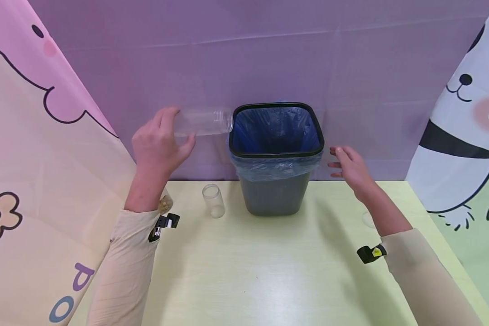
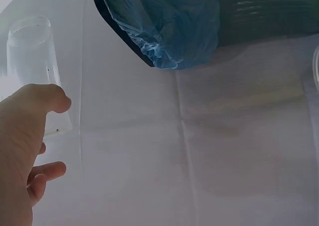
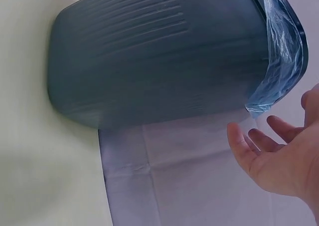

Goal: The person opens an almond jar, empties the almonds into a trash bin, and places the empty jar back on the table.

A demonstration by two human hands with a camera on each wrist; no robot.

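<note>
My left hand grips a clear plastic jar near its base, thumb on one side and fingers on the other. The jar lies sideways in the air, its mouth at the left rim of a dark trash bin. A blue plastic liner is folded over the bin's rim. In the left wrist view the jar looks see-through, with a few tiny specks. To the right of the bin my right hand hovers with nothing in it, fingers relaxed and apart from the liner, as the right wrist view also shows.
A small clear cup stands on the table left of the bin. Behind my left wrist, partly hidden, is a clear container with brownish contents. A round clear disc lies near my right forearm. A purple cloth hangs behind.
</note>
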